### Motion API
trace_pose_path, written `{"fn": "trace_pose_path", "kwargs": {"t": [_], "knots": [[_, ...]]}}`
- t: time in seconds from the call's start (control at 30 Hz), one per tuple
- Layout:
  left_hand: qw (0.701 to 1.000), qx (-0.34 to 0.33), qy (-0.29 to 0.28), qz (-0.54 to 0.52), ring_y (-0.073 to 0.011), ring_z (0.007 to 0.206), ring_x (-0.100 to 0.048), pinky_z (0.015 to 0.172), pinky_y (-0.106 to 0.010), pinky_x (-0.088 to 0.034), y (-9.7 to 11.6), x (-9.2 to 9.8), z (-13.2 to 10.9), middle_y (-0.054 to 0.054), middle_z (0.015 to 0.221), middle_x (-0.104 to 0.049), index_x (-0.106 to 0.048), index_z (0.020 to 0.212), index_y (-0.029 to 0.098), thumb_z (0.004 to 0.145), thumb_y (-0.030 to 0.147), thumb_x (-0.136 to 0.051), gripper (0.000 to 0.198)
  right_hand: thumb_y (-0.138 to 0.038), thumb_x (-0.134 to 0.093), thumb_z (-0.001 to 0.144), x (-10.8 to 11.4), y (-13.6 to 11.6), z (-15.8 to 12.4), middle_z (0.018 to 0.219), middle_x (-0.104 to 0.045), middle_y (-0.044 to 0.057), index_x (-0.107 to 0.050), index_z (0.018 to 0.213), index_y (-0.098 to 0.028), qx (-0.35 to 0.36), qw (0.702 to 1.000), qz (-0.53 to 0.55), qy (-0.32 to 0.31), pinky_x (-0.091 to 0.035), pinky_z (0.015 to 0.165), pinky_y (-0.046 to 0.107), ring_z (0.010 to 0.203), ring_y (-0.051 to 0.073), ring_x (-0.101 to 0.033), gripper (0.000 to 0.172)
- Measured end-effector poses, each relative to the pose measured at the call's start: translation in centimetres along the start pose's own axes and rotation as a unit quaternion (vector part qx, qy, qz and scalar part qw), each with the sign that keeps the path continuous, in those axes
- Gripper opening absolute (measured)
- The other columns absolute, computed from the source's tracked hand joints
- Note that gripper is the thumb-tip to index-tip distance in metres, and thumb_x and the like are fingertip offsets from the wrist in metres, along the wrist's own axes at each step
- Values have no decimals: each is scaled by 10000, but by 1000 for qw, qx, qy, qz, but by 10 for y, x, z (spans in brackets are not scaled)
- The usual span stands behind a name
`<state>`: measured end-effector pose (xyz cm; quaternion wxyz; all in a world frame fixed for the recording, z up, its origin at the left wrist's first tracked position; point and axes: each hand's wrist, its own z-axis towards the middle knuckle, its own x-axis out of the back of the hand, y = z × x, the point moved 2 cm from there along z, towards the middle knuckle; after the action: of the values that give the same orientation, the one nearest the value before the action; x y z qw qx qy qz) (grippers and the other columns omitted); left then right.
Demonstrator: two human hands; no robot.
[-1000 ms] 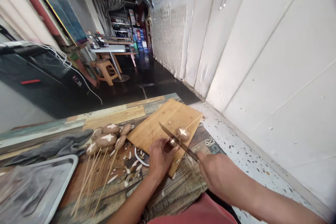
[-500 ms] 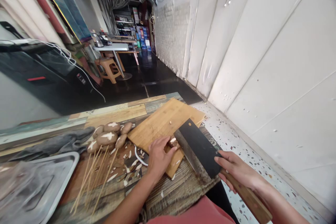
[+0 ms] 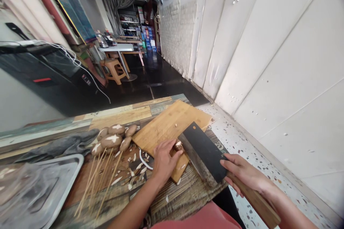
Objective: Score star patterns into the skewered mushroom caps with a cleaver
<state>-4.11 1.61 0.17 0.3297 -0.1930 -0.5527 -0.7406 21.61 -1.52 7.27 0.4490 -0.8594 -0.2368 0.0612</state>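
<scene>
My left hand (image 3: pixel 166 157) pinches a small brown mushroom (image 3: pixel 178 145) with a white-cut top, low on the bamboo cutting board (image 3: pixel 172 118). In my right hand (image 3: pixel 242 171) is a cleaver (image 3: pixel 204 150) with a dark, broad blade and a wooden handle. The blade's upper corner meets the mushroom's right side, or nearly so; I cannot tell if it touches. Left of the board sits a pile of brown mushrooms (image 3: pixel 111 139), several with white crosses cut in their caps. Pale trimmings (image 3: pixel 138 168) lie scattered between the pile and my left wrist.
Several thin wooden skewers (image 3: pixel 99 182) lie in front of the mushroom pile. A metal tray (image 3: pixel 76 164) with clear plastic over it stands at the left, and a grey cloth (image 3: pixel 64 145) lies behind it. A white wall (image 3: pixel 268 61) rises on the right.
The whole view has shifted slightly to the right. Both hands keep their holds, and the mushroom and cleaver stay nearly in place against each other.
</scene>
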Motion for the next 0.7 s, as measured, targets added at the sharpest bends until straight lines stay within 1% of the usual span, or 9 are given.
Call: {"fn": "trace_pose_path", "kwargs": {"t": [0.13,0.23,0.33,0.43,0.5,0.57,0.63,0.7], "knots": [[1000,-4,-7,0,-282,1080,-592,986,-498,-404,-1,0,0,-95,1133,-690,-678,1087,188,763,339,-684,358,-466,-483,900,-2,-4,2,404,-504,-94,-427,978,-202,6,1000,9,8,-343,299,182,292,98,-414,281],[1000,2,-12,2,-285,1093,-586,987,-498,-402,-2,-1,0,-91,1141,-687,-678,1091,196,758,340,-689,363,-471,-488,903,1,-5,-2,391,-497,-95,-428,1064,-175,9,1000,-1,6,-361,309,187,289,102,-406,343],[1000,3,-16,0,-282,1099,-582,986,-494,-403,-3,-2,0,-93,1146,-685,-678,1095,194,760,329,-686,361,-467,-512,894,4,-5,-4,377,-500,-86,-434,1119,-139,-3,1000,-12,3,-359,307,190,280,107,-413,405],[1000,0,-10,-5,-278,1100,-584,990,-497,-402,-4,-2,0,-99,1156,-680,-681,1092,192,760,328,-682,359,-456,-539,871,6,-3,-1,391,-525,-70,-414,1180,-139,-24,999,26,38,-366,296,196,286,124,-433,460],[1000,1,-5,-6,-277,1099,-587,990,-500,-405,-3,-2,1,-100,1159,-680,-680,1096,198,753,327,-686,366,-456,-573,841,6,-1,2,404,-532,-71,-399,1193,-164,-38,994,76,71,-343,283,189,287,128,-436,489],[1000,9,-7,-3,-279,1096,-590,987,-503,-409,-2,-2,2,-102,1159,-680,-675,1106,199,741,315,-692,383,-469,-592,817,6,1,4,406,-518,-78,-408,1151,-192,-38,988,116,93,-286,276,168,278,111,-406,472],[1000,21,-16,4,-288,1097,-591,987,-506,-409,-1,-2,3,-110,1158,-680,-673,1111,189,723,301,-704,405,-493,-582,809,7,2,4,407,-497,-85,-409,1107,-207,-22,986,134,100,-231,278,153,272,87,-357,448],[999,33,-25,10,-301,1103,-590,989,-507,-408,0,-1,4,-118,1157,-679,-673,1112,182,701,294,-719,428,-519,-567,808,9,3,3,409,-487,-85,-391,1114,-210,-14,986,135,100,-211,280,149,276,81,-335,469]]}}
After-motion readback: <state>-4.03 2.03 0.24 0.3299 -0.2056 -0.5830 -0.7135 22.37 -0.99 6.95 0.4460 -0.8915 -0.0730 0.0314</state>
